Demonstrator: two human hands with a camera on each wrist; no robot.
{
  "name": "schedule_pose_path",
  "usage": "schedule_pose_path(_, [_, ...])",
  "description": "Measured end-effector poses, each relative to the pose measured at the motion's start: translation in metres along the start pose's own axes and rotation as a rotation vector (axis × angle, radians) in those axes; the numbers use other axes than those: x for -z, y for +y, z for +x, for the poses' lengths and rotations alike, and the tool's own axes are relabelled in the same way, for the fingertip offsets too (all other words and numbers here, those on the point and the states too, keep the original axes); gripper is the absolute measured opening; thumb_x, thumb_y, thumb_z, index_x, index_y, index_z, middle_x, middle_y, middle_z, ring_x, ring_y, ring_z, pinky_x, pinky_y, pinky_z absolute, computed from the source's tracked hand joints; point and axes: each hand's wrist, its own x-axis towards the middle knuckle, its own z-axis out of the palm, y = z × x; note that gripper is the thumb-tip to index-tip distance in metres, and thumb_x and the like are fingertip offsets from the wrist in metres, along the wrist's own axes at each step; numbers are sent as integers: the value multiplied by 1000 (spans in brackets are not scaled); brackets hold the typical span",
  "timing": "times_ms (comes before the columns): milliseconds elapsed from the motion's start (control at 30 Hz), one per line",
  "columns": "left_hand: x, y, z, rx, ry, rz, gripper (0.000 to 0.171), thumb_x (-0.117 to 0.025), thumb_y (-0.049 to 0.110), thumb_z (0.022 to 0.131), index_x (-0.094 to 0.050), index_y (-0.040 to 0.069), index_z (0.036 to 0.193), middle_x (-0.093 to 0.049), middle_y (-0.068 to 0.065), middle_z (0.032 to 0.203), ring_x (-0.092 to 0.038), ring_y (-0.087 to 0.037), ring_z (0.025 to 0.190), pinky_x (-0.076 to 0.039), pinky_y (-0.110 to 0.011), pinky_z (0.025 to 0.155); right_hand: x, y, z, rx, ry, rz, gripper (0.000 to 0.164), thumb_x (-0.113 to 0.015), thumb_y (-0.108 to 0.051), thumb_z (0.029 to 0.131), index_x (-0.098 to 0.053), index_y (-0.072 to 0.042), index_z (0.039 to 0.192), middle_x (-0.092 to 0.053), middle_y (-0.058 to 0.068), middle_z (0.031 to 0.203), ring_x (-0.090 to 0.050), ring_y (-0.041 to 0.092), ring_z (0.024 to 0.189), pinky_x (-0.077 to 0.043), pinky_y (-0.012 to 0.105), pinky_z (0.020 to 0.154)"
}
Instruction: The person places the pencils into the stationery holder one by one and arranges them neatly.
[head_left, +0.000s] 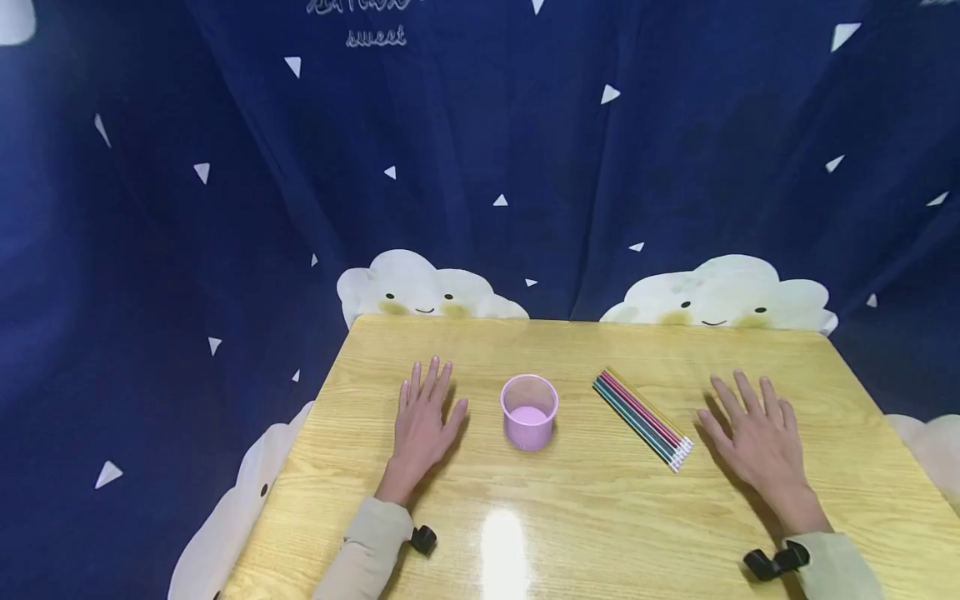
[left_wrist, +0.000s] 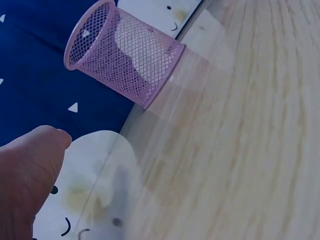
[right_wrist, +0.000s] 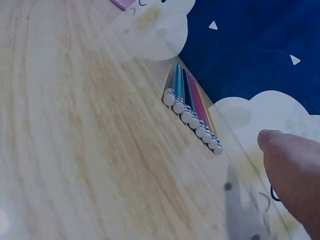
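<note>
My left hand [head_left: 423, 425] lies palm down with fingers stretched out, to the left of a pink mesh pen holder [head_left: 529, 429]. The holder stands upright with its round mouth facing up and nothing in it. On its right lies a row of pencils [head_left: 642, 419] side by side, in green, dark, pink-red and yellow, their white eraser ends pointing toward my right hand [head_left: 762, 442]. That hand is also palm down, fingers spread, holding nothing. In the left wrist view the mesh pen holder [left_wrist: 127, 52] shows beyond the thumb; the right wrist view shows the erasers [right_wrist: 194, 123] close up.
Everything rests on a light wooden table [head_left: 585, 525]. A dark blue curtain [head_left: 480, 125] with white triangles and smiling clouds hangs behind the table's far edge and along its sides. Black wrist cameras [head_left: 423, 540] sit at both sleeves.
</note>
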Motion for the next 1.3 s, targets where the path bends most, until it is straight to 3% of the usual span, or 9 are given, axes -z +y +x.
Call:
schedule_pose_path(200, [1,10,-3,-34,15,-117,66,-32,52,111,-20,21,168,-10,-3,175,4,-29,162,0,-55,131,0,-7,-1,26,2,4,72,-53,-51,105,-30,-18,165,-23,23,169,0,48,158,-14,78,117])
schedule_pose_path(400, [-4,30,-6,-164,52,-299,69,-34,52,109,-13,23,169,-8,-1,176,4,-28,162,-8,-63,129,-6,-32,0,69,12,24,68,-55,-49,105,-36,-18,162,-31,23,166,-12,51,156,-22,77,113])
schedule_pose_path(500, [-9,42,-6,-190,33,-395,79,-40,58,106,-10,21,169,-6,-1,176,0,-31,162,-12,-65,128,-10,-50,1,102,22,48,64,-57,-47,105,-43,-16,159,-35,21,165,-20,51,153,-26,75,111])
schedule_pose_path(600, [-14,52,-7,-171,11,-485,94,-52,63,99,-9,18,169,-4,2,176,-4,-30,162,-16,-66,127,-16,-69,3,140,30,73,61,-61,-46,103,-49,-16,155,-38,19,163,-27,51,150,-29,73,110])
schedule_pose_path(733, [-20,62,-8,-103,-23,-612,114,-72,65,86,-7,23,169,-4,10,175,-5,-22,162,-18,-64,126,-28,-94,5,186,32,98,59,-64,-46,101,-55,-16,151,-44,15,160,-34,47,145,-33,68,107])
schedule_pose_path(867, [-25,67,-7,-76,-38,-719,124,-86,59,77,-9,26,169,-9,8,175,-8,-19,161,-19,-61,126,-40,-115,7,220,39,108,55,-65,-44,101,-59,-16,148,-50,12,156,-41,45,139,-37,66,103])
schedule_pose_path(1100, [-41,70,-2,-68,-36,-829,125,-94,45,71,-20,19,168,-26,-3,172,-22,-30,158,-22,-61,126,-52,-138,13,249,26,92,48,-62,-36,103,-62,-12,145,-55,13,153,-49,45,125,-41,62,93])
schedule_pose_path(1300, [-52,72,5,-68,1,-898,115,-94,39,72,-30,16,165,-34,-3,169,-30,-25,156,-25,-52,128,-55,-149,19,247,11,61,42,-59,-26,104,-64,-7,142,-58,13,149,-50,41,119,-42,55,84])
